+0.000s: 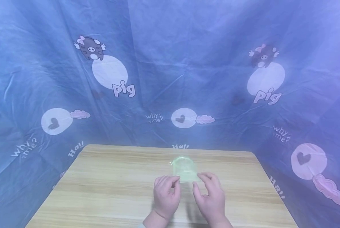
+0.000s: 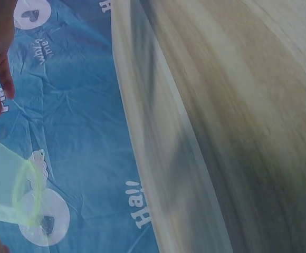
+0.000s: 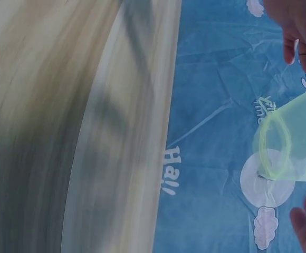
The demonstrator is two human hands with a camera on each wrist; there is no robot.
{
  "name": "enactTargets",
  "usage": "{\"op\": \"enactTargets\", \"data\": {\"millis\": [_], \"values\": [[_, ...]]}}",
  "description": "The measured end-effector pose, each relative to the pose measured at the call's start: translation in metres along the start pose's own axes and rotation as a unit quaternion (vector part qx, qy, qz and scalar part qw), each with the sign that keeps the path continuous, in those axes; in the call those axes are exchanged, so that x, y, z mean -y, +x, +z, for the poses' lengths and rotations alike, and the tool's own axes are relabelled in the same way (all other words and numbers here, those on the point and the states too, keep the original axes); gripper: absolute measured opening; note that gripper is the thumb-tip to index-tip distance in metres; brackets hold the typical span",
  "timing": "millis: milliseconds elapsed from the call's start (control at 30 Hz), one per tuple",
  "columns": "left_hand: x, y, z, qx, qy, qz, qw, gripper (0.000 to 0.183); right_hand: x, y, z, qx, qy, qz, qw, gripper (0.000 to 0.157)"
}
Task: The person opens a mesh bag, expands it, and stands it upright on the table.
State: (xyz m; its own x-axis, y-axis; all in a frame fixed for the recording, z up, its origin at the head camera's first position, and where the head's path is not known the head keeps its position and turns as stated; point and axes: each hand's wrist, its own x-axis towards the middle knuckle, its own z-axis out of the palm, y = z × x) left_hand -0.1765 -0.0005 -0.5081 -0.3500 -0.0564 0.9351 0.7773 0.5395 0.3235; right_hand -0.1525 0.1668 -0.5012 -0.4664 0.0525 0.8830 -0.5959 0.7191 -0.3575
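A translucent pale-green cup (image 1: pixel 184 169) is up between the two hands, over the far middle of the table. Its narrower end shows a bright yellow-green ring in the right wrist view, where the cup's side (image 3: pixel 298 142) tapers. My left hand (image 1: pixel 167 194) pinches the near left edge between thumb and index finger. On the other side, the right hand (image 1: pixel 211 196) has its index fingertip at the right edge, with the thumb a little apart. Only part of the cup (image 2: pixel 5 184) fits into the left wrist view, with fingers above and below it.
The wood-grain table (image 1: pixel 107 183) stretches out below both hands, and their shadows fall on it. Its far edge meets a blue cloth (image 1: pixel 158 63) printed with pigs, hearts and words, which hangs behind and along both sides.
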Motion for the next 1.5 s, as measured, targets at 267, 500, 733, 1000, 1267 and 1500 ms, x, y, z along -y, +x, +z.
{"op": "enactTargets", "data": {"millis": [267,500,733,1000,1267,1500], "values": [[0.003,-0.002,-0.002,0.011,0.019,0.018,0.9996,0.016,-0.002,0.007,0.002,0.004,-0.064,-0.086,0.994,0.041],[0.006,-0.002,-0.001,0.035,0.048,0.025,0.9979,0.015,-0.006,0.007,0.003,-0.017,-0.069,-0.133,0.989,0.038],[0.006,0.001,0.001,0.003,0.050,0.048,0.9976,0.007,-0.005,0.009,0.004,-0.048,-0.060,-0.172,0.982,0.034],[0.004,0.000,0.002,-0.008,0.048,0.053,0.9974,0.007,0.003,0.019,0.003,-0.091,-0.017,-0.205,0.974,0.027],[0.007,0.009,0.003,-0.065,0.045,0.122,0.9894,0.005,0.002,0.013,0.003,-0.092,-0.047,-0.150,0.983,0.028],[0.009,0.011,0.004,-0.083,0.034,0.110,0.9899,0.021,0.002,0.011,0.006,-0.093,-0.021,-0.158,0.983,0.022]]}}
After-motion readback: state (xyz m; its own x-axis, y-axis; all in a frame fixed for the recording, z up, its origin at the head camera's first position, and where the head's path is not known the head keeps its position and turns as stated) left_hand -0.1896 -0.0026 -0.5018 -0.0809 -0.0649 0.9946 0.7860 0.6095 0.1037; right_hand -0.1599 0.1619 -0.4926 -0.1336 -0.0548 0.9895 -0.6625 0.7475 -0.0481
